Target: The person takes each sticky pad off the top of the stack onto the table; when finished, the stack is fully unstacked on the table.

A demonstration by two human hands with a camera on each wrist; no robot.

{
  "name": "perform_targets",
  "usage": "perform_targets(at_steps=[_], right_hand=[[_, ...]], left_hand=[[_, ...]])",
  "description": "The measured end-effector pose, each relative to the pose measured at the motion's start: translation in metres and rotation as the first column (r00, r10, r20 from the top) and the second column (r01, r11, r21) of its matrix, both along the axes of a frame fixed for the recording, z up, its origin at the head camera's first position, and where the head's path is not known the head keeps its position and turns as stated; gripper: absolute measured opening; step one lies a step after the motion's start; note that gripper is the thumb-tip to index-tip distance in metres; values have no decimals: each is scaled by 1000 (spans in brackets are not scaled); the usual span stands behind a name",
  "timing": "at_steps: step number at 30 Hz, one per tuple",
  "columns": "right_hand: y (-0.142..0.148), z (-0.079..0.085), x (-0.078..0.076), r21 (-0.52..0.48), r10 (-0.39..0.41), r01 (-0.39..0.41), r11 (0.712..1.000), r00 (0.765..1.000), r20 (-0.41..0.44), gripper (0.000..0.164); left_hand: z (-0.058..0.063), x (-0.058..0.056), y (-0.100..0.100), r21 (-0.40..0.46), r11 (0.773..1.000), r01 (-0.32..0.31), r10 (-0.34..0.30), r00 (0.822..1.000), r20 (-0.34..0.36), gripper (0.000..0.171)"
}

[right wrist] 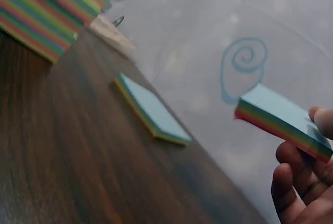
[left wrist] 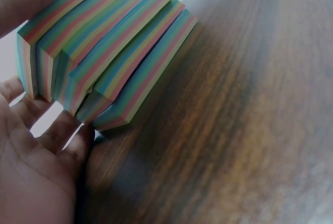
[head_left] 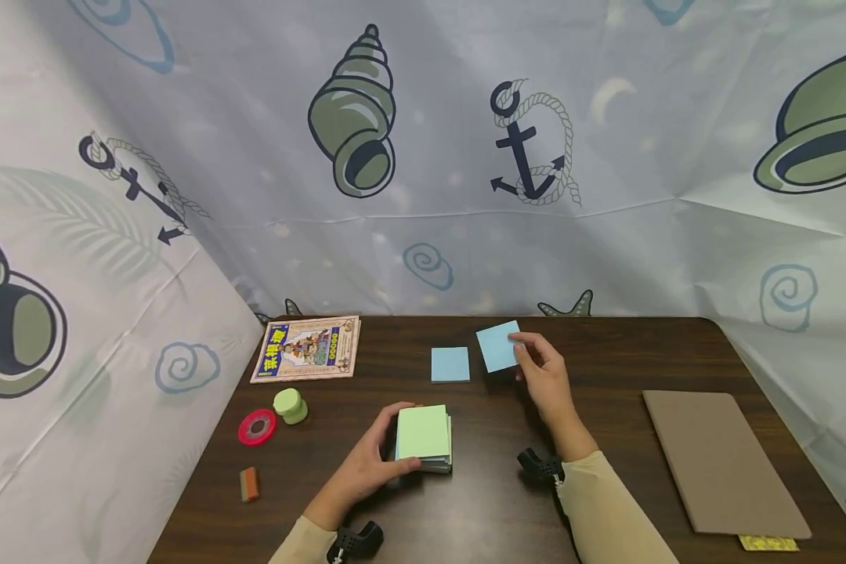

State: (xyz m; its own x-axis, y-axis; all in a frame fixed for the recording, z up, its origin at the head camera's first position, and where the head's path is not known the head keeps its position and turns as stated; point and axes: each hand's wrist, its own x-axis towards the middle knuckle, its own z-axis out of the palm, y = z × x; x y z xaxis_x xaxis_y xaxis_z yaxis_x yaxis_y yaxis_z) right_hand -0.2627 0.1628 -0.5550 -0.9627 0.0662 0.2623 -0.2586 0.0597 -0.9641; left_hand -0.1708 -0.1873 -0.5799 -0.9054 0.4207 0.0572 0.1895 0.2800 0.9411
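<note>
A tall stack of sticky note pads, green on top, stands near the middle of the table. Thumb and fingers of my left hand grip its left side; striped pink, green, blue and yellow edges show on the stacked pads in the left wrist view. Further back, my right hand pinches a blue-topped sticky note pad by its right edge, tilted and raised above the table. To its left another blue-topped pad lies flat. The right wrist view shows the held pad's multicoloured side.
At the back left lies an illustrated booklet. Before it are a small green round container, a red ring-shaped roll and an orange-and-grey eraser. A brown board-like folder lies at right, a yellow strip poking out beneath it.
</note>
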Motion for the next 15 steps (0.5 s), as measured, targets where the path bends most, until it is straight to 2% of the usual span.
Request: perform_targets(at_steps=[4,7,12,15], right_hand=[[3,-14,-3,20,-1,1,1000,1000,10,40],[4,-22,-6,115,-10,8,993,1000,18,50],[5,-30,-10,285,-19,12,958,1000,21,56],[5,-32,-11,336,-1,-9,942,1000,29,56]], left_hand=[[0,1,0,-9,1000,-4,4,1000,8,92],[0,0,0,-12,1000,-5,6,1000,10,92],[-1,0,0,-18,1000,-8,8,1000,7,92],[-1,0,0,-17,1000,-9,9,1000,10,92]])
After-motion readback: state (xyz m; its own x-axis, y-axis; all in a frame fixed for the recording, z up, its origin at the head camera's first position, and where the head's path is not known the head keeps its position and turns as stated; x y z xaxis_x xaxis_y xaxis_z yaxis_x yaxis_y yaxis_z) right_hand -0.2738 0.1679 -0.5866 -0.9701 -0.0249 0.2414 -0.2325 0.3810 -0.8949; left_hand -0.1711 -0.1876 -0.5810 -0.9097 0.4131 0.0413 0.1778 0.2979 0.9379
